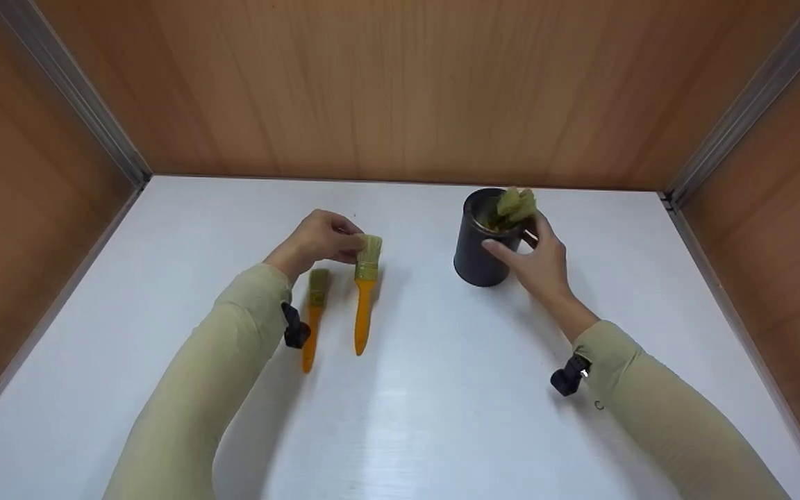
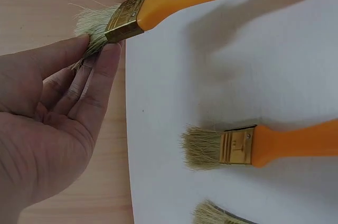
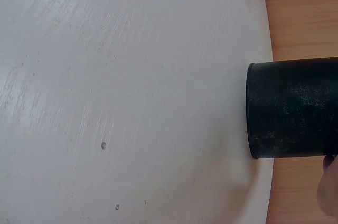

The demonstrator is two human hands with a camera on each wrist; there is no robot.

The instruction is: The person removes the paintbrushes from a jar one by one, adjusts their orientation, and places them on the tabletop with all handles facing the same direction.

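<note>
My left hand (image 1: 358, 242) pinches the pale bristles of an orange-handled paintbrush (image 1: 364, 298); its handle points toward me and lies on or just over the white table (image 1: 428, 389). The left wrist view shows my thumb and fingers (image 2: 108, 57) closed on those bristles (image 2: 90, 26) next to the brass ferrule. A second orange brush (image 1: 312, 316) lies flat just left of it. My right hand (image 1: 518, 239) grips a black can (image 1: 478, 250) standing upright, thumb on its near side. Several brushes (image 1: 515, 205) stand in it, bristles up.
Brown wooden walls (image 1: 400, 83) close the table in at the back and both sides. In the left wrist view, the bristle tip of a third brush (image 2: 216, 214) shows at the bottom edge. The black can (image 3: 293, 108) fills the right of the right wrist view.
</note>
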